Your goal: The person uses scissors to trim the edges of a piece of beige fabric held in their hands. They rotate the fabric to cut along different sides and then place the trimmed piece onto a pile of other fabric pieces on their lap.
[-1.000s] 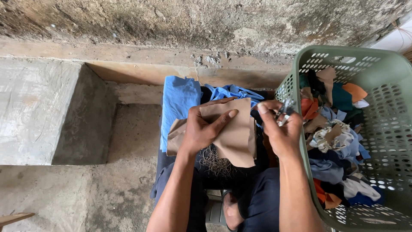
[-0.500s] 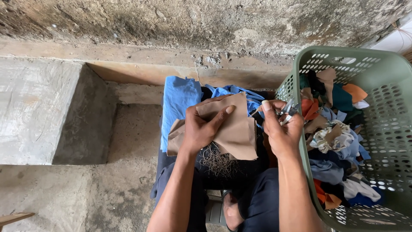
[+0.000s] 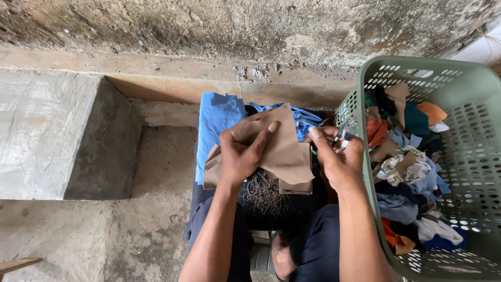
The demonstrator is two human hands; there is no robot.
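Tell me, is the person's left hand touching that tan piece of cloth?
Touching. The head view shows the left hand gripping the tan cloth, thumb pressed flat across its face.

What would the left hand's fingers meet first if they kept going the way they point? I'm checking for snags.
Probably just the tan cloth the left hand already grips; past it the blue cloth, though depth is unclear.
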